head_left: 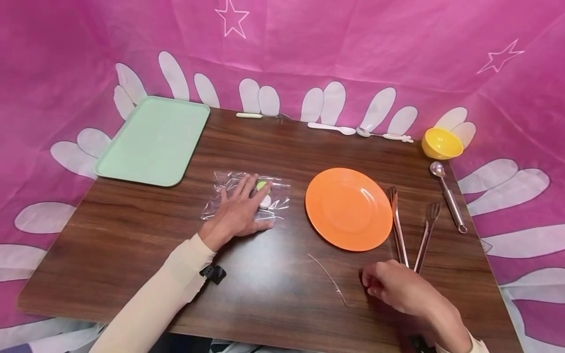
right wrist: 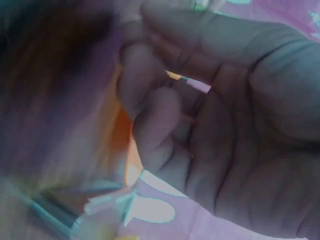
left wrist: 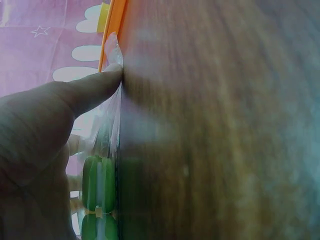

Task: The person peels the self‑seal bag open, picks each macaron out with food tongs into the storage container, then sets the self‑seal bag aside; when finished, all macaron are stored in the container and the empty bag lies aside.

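Observation:
My left hand (head_left: 236,211) lies with spread fingers over a clear plastic bag (head_left: 280,196), its thumb stretched along the bag's near edge. A light green round piece (head_left: 263,186) and a white one (head_left: 266,201) show in the bag beside the fingers. From the side, the left wrist view shows macarons (left wrist: 98,184), green shells with a pale filling, below the thumb. My right hand (head_left: 399,289) is low over the table's front right, its fingers curled in and thumb against the index finger; nothing shows in it. Left of it lies a thin pale strip (head_left: 328,277).
An orange plate (head_left: 346,211) lies between the bag and metal tongs (head_left: 427,235). Farther right are an ice cream scoop (head_left: 449,198) and a yellow bowl (head_left: 443,143). A fork (head_left: 249,115), a spoon (head_left: 331,127) and a ladle (head_left: 364,132) line the back. The green tray (head_left: 154,139) sits back left.

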A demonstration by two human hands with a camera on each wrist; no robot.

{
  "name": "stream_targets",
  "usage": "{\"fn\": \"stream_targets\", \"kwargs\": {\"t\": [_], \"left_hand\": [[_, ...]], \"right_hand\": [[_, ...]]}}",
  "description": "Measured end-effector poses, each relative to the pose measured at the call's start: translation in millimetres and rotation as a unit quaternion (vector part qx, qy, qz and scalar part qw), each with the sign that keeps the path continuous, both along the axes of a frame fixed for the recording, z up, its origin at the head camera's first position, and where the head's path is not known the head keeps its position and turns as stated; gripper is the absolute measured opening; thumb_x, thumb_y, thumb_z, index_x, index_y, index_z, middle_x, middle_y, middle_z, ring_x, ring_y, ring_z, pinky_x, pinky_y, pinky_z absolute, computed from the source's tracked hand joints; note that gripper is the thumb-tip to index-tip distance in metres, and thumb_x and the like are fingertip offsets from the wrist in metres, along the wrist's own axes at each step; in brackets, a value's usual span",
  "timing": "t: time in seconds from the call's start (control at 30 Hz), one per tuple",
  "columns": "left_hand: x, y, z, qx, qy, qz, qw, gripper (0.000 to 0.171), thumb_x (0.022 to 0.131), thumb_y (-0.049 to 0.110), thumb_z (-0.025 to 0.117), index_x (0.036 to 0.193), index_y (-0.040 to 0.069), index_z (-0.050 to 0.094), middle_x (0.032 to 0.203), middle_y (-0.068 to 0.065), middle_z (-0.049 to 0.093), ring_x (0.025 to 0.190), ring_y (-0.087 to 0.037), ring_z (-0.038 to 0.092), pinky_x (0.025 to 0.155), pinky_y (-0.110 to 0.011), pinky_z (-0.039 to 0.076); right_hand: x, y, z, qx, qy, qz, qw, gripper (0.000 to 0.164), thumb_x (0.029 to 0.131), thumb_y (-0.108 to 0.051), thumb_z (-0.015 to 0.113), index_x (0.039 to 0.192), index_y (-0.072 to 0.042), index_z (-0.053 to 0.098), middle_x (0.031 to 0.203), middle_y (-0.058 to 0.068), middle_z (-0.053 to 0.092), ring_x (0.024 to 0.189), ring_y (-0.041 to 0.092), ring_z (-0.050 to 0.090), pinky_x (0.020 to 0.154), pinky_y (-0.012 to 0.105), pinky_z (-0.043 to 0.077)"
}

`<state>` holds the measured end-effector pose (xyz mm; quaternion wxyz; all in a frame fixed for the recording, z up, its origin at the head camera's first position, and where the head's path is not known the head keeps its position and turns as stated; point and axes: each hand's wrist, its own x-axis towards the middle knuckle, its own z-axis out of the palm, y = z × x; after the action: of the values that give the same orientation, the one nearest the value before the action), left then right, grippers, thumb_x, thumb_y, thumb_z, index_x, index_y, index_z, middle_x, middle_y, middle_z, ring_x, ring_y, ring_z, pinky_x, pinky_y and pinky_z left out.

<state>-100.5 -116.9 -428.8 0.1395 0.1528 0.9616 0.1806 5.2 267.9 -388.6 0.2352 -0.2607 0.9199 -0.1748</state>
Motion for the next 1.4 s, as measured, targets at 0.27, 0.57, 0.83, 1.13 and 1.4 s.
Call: {"fn": "stream_targets", "kwargs": {"t": [0.27,0.57,0.83,1.13,1.4], "left_hand": [[-3.1,-4,4.3,-0.012,0.023,-0.021,0.9994,0.109,0.088,0.062,0.082,0.173,0.027,0.024,0.181,-0.017,0.013,0.169,-0.042,0.009,0.125,-0.083,0.011],[-15.3,-13,17.2,0.006,-0.003,-0.099,0.995,0.123,0.078,0.061,0.091,0.173,0.029,0.021,0.181,-0.015,0.016,0.169,-0.041,0.009,0.122,-0.087,0.01],[-28.1,-10,21.3,0.013,0.013,-0.183,0.983,0.109,0.083,0.046,0.093,0.17,0.037,0.029,0.179,-0.014,0.023,0.169,-0.036,0.014,0.129,-0.077,0.013],[-32.0,-14,21.3,-0.01,-0.033,-0.143,0.9892,0.117,0.08,0.047,0.095,0.172,0.037,0.022,0.181,-0.016,0.012,0.17,-0.041,0.005,0.126,-0.083,0.006],[-32.3,-26,13.4,0.016,-0.032,-0.109,0.9934,0.122,0.081,0.048,0.094,0.173,0.033,0.016,0.179,-0.019,0.019,0.168,-0.043,0.014,0.122,-0.087,0.009]], "right_hand": [[-4.8,1,2.7,0.02,0.089,-0.018,0.996,0.019,0.089,-0.016,0.086,0.096,-0.026,0.07,0.083,-0.022,0.06,0.077,-0.004,0.053,0.07,0.03,0.05],[-6.6,-13,1.5,-0.032,0.078,-0.045,0.995,0.014,0.094,-0.02,0.083,0.102,-0.022,0.072,0.081,-0.024,0.061,0.076,-0.009,0.053,0.07,0.026,0.05],[-7.7,-22,-1.1,-0.063,0.064,-0.048,0.995,0.013,0.096,-0.017,0.081,0.104,-0.021,0.072,0.083,-0.022,0.061,0.077,-0.009,0.053,0.07,0.023,0.051],[-2.6,-10,0.9,-0.075,0.103,-0.111,0.986,0.009,0.097,-0.018,0.08,0.103,-0.022,0.074,0.087,-0.021,0.067,0.08,-0.008,0.057,0.071,0.025,0.053],[-3.8,38,-0.2,0.013,0.174,-0.328,0.929,0.02,0.099,-0.019,0.076,0.111,-0.004,0.073,0.099,0.018,0.07,0.086,0.031,0.064,0.072,0.047,0.048]]}}
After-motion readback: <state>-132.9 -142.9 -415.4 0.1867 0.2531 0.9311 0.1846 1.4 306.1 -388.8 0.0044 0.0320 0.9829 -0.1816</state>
